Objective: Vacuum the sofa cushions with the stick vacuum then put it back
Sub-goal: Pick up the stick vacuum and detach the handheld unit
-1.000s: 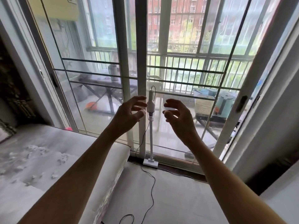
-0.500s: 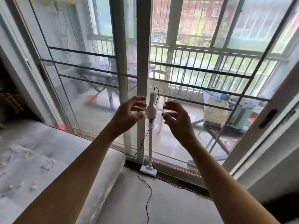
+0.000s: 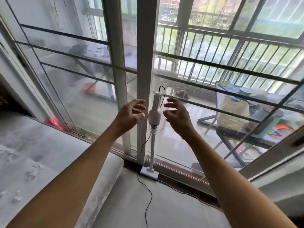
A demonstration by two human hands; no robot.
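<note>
- Two risks start at the far left w/ the sofa cushion: it lies pale and flat along the left edge, w/ small bits of white debris scattered on top. None of it is vacuumed yet, by the look of it. If the nozzle swings in fast, the loose bits prob scatter onto the floor instead of getting sucked up.
- Left hand: fingers spread and half curled, holding nothing, just beside the vacuum body but apart from it. A one-sided push from here could tip the unit to the right.
- Door frame post: white upright right behind the vacuum. The stick seems to lean on or stand against it; can't tell which. Either way, support looks thin.
- Stick vacuum: white, upright betw. both hands, floor head resting on the dark door track at the sofa's end. Narrow base + tall body = easy to topple if grabbed low or bumped.
- Power cord: thin, black, loops off the handle top, trails down past the tube and across the floor toward the camera. Biggest hazard, imo: lifting w/o clearing it could snag a foot or the sofa corner and yank the unit.
- Right hand: also open, fingers curved inward, empty, near the handle but not touching.
- Glass sliding door: directly behind. A fumbled grab could knock the hard body into the pane.
</note>
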